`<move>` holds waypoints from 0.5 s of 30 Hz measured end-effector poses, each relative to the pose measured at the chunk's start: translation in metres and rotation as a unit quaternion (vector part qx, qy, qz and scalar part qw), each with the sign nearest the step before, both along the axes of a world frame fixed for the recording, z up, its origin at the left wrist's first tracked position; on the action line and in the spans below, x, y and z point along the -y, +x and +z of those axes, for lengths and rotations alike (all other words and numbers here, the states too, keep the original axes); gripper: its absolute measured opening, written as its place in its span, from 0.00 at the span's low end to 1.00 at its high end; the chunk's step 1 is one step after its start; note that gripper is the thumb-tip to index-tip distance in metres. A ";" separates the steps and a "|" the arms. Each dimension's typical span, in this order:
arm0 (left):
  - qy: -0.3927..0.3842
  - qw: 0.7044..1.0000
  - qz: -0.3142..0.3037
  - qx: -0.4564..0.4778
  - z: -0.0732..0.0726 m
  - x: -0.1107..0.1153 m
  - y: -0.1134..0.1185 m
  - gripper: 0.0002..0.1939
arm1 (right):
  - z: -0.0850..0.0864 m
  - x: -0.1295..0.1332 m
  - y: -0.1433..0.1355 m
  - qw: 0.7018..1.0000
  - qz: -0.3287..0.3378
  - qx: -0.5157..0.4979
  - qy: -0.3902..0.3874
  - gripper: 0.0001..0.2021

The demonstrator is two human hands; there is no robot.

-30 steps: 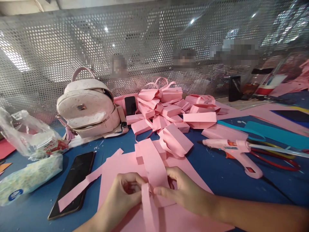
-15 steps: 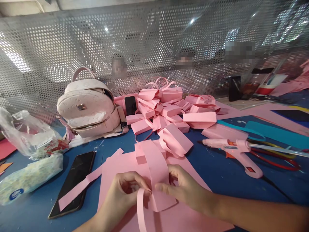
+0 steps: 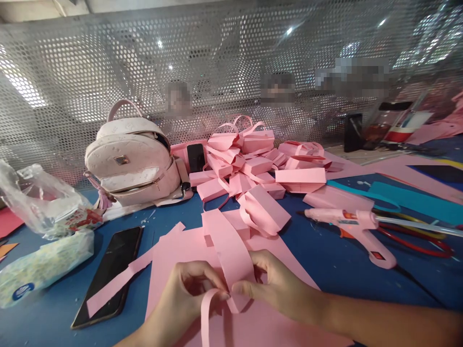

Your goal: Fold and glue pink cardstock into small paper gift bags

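Note:
Between my hands is a folded pink paper piece (image 3: 235, 255), a broad strip that curves toward me from a small pink box shape. My right hand (image 3: 275, 284) grips its right side, thumb in front and fingers behind. My left hand (image 3: 197, 289) pinches the piece's near left edge, where a narrow pink paper strip (image 3: 205, 318) loops down toward me. Both hands are above a large pink paper sheet (image 3: 173, 255) lying on the blue table. Where the narrow strip joins the folded piece is hidden by my left fingers.
Behind lies a pile of pink paper boxes (image 3: 242, 164) with handles. A pink glue gun (image 3: 347, 219) rests at right, its cord trailing. On the left are a black phone (image 3: 112, 270) under a pink strip, a tissue pack (image 3: 47, 270), a plastic bag (image 3: 36, 202) and a white backpack (image 3: 130, 159).
The near end of the folded piece, flat and wide before, is now bent up and narrower between my hands. My right hand has shifted slightly downward; the narrow strip has swung a little left.

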State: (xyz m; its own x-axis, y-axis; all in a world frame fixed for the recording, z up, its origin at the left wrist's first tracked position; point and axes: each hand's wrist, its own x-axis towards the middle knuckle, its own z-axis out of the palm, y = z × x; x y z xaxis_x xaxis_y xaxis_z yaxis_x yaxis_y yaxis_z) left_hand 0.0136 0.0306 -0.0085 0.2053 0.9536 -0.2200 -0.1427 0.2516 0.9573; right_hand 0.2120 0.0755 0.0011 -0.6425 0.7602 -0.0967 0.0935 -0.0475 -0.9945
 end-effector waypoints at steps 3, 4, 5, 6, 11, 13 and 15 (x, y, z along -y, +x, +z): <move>-0.030 0.999 -0.015 0.004 0.002 0.001 0.003 0.12 | -0.003 0.000 0.001 1.000 0.005 -0.010 -0.005 0.10; -0.034 0.999 -0.017 0.001 0.003 0.002 0.003 0.12 | -0.004 0.001 0.001 1.000 0.004 -0.009 -0.003 0.09; -0.034 0.999 -0.017 -0.003 0.003 0.003 0.003 0.12 | -0.006 0.001 0.001 1.000 0.001 -0.008 -0.003 0.09; -0.029 0.999 -0.014 -0.006 0.002 0.003 0.003 0.11 | -0.007 0.001 0.001 1.000 -0.002 -0.006 -0.005 0.08; -0.005 1.000 -0.008 -0.002 0.001 0.002 0.001 0.11 | -0.009 0.000 -0.001 1.000 -0.018 -0.011 -0.002 0.08; -0.005 1.000 -0.004 -0.010 0.001 0.001 0.001 0.12 | -0.008 -0.001 -0.001 1.000 -0.017 -0.016 -0.003 0.09; -0.011 1.000 -0.001 -0.011 0.001 0.001 0.003 0.12 | -0.007 -0.001 -0.001 1.000 -0.016 -0.019 -0.012 0.10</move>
